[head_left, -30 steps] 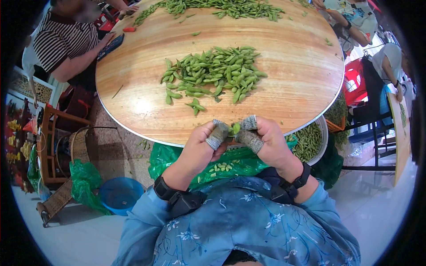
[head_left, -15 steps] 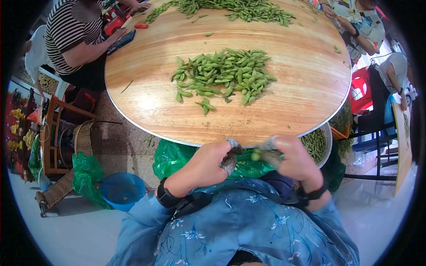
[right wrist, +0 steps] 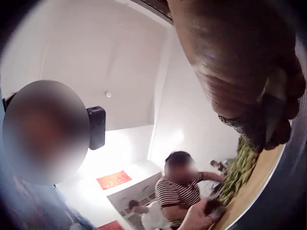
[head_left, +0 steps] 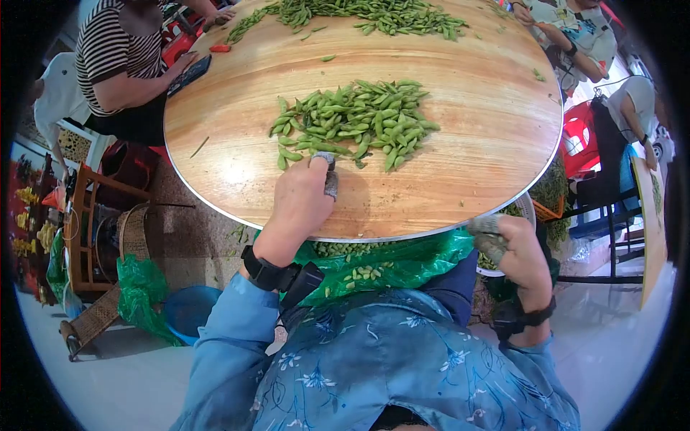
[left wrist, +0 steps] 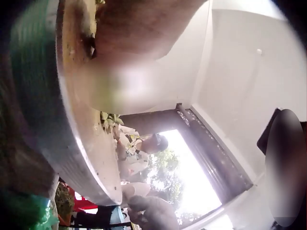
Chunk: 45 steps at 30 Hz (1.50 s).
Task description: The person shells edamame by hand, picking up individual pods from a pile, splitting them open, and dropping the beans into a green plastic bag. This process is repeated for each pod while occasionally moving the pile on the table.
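A pile of green soybean pods (head_left: pixel 359 115) lies on the round wooden table (head_left: pixel 445 187). At the pile's near edge is my left hand (head_left: pixel 302 194), back up, with grey knitted covers on thumb and forefinger. Those two tips are a little apart, close to the nearest pods. My right hand (head_left: pixel 525 251) is off the table's right front edge, above a white basket (head_left: pixel 530 210); its fingers are curled. In the right wrist view a pale green pod (right wrist: pixel 274 91) shows between its thumb and fingers.
An open green plastic bag (head_left: pixel 424 262) hangs below the table edge, with shelled beans (head_left: pixel 369 273) on it. A larger heap of pods (head_left: pixel 366 16) lies at the far side. People sit at left and right. A blue basin (head_left: pixel 188 312) stands on the floor at left.
My hands were together over the front edge around a pod, then parted. The left hand has moved forward to the pile; the right has swung right, over the basket.
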{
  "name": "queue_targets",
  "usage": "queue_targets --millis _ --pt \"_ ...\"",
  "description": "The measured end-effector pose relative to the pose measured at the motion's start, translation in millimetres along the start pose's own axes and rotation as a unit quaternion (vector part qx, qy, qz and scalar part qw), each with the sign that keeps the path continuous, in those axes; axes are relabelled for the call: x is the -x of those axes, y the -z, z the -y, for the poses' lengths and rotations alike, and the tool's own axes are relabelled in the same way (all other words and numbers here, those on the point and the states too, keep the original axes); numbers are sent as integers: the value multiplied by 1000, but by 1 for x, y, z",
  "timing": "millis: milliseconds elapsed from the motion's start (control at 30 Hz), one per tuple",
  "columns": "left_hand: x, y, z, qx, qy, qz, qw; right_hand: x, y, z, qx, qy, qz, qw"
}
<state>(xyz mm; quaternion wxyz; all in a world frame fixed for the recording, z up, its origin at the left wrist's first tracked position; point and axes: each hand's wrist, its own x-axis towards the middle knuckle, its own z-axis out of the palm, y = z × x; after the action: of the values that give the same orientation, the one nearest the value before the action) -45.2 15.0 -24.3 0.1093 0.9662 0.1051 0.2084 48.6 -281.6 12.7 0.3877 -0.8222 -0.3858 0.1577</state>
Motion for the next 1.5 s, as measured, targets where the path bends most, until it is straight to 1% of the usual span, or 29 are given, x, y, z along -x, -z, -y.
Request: queue_targets --millis 67,133,167,200,233,267,333,367,433,467,500,533,600,633,700,767,833,867,900,933,1000,1033,1100,1133,1200,1300,1367,1433,1500 --pt "2 4 0 24 -8 -19 1000 -16 -14 17 -88 3 32 996" --pt "5 18 -10 171 106 34 979 -34 -36 21 -178 14 34 983" --pt "7 23 -15 171 106 35 979 -44 -46 24 -179 13 34 983" --pt "9 28 -19 252 95 48 962 -54 -55 27 -300 -19 65 951" --pt "11 32 -24 332 82 61 938 -62 -62 30 -416 -51 95 903" --pt "12 34 -28 332 82 62 938 -69 -65 32 -417 -51 95 903" --pt "13 36 -35 419 55 141 895 -79 -69 35 -550 -100 205 804" --pt "15 32 -32 423 16 157 892 -80 -71 37 -549 -100 205 804" --pt "19 25 -33 449 36 162 878 -79 -73 40 -613 -92 183 763" --pt "21 23 -35 472 56 167 864 -78 -72 41 -612 -93 183 764" --pt "22 23 -36 495 68 170 849 -76 -71 42 -600 -84 164 779" --pt "23 24 -39 497 69 170 848 -74 -70 42 -587 -74 145 793" --pt "22 27 -44 571 109 181 793 -73 -69 35 -589 -63 143 793" --pt "21 30 -44 572 109 181 793 -72 -70 33 -592 -51 142 792" --pt "18 36 -42 469 41 267 841 -72 -71 33 -584 -40 132 800" --pt "20 34 -41 466 45 282 837 -72 -74 33 -577 -28 122 807" --pt "22 30 -42 464 48 298 833 -72 -77 33 -529 6 108 842" --pt "23 27 -44 471 27 258 843 -70 -75 34 -529 6 107 842" --pt "24 26 -46 476 6 216 852 -68 -71 36 -498 -16 83 863" --pt "26 26 -46 476 5 217 852 -66 -67 38 -467 -37 59 882" --pt "31 26 -46 358 8 174 917 -61 -60 37 -464 -59 67 881" --pt "33 26 -48 360 8 175 916 -59 -59 36 -461 -82 76 880" --pt "34 28 -50 254 -29 151 955 -53 -60 35 -459 -82 88 880" --pt "34 28 -51 254 -29 152 955 -52 -61 34 -458 -79 102 880" --pt "34 29 -50 172 -93 127 972 -51 -59 38 -459 -80 116 877" --pt "33 29 -52 175 -100 91 975 -51 -62 42 -451 -59 132 881" --pt "35 26 -53 171 -96 92 976 -50 -66 43 -441 -40 131 887" --pt "35 24 -55 170 -92 94 977 -49 -71 44 -456 -38 86 885" --pt "35 22 -58 167 -101 89 977 -49 -72 37 -453 -44 94 886"
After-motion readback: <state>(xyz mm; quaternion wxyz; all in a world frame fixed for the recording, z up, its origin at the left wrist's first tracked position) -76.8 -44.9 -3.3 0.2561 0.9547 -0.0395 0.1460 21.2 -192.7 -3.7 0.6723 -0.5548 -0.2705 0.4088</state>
